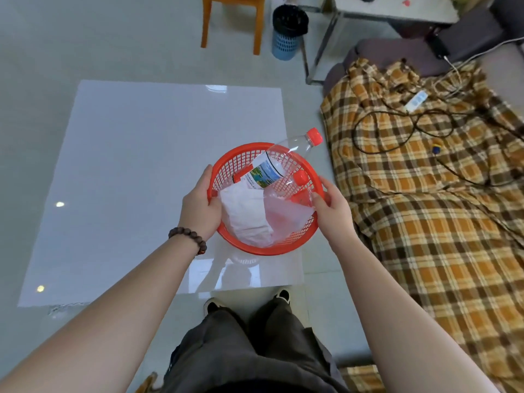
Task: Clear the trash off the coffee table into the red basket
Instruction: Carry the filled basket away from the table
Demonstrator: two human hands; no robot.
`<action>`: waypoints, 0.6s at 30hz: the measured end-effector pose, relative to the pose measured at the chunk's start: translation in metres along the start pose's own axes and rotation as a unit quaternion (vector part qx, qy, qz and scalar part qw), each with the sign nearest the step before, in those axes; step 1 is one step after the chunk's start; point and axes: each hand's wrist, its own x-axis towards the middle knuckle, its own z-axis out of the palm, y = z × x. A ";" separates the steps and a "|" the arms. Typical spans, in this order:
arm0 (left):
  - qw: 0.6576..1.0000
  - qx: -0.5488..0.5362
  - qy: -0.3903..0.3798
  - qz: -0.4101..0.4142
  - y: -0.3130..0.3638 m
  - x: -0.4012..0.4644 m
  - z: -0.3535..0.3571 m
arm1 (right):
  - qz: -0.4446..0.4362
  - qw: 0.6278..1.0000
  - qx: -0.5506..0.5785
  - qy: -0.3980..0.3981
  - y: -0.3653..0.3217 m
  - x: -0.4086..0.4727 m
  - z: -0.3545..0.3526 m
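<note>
Red basket point(283, 245), round plastic lattice, gripped by both hands point(198, 205) point(331, 211); clear bottle point(280, 163) inside.

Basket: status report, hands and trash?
Left hand and right hand grip basket rim. Bottle, paper inside. Table bare.

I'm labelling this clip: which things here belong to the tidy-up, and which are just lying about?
Job: red basket, plastic bottle, white paper, clear plastic bag, coffee table, left hand, right hand.

Lying about: plaid cloth, blue bin, wooden stool, black cable.
</note>
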 end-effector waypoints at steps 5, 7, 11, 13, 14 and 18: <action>1.000 0.002 -0.021 0.011 0.028 -0.006 0.049 | 0.002 1.000 -0.001 0.030 0.022 0.002 -0.052; 1.000 0.002 -0.021 0.005 0.041 -0.012 0.074 | -0.006 0.999 -0.008 0.039 0.032 0.010 -0.075; 1.000 0.000 -0.006 0.000 0.071 -0.016 0.133 | -0.025 0.999 -0.018 0.031 0.056 0.041 -0.135; 1.000 -0.002 0.016 0.003 0.089 -0.015 0.165 | -0.043 0.999 -0.021 0.007 0.070 0.062 -0.167; 1.000 -0.003 0.025 0.004 0.099 -0.015 0.181 | -0.055 0.998 -0.023 -0.002 0.075 0.073 -0.185; 0.999 0.002 0.033 0.006 0.147 -0.015 0.252 | -0.084 0.995 -0.049 -0.003 0.095 0.115 -0.260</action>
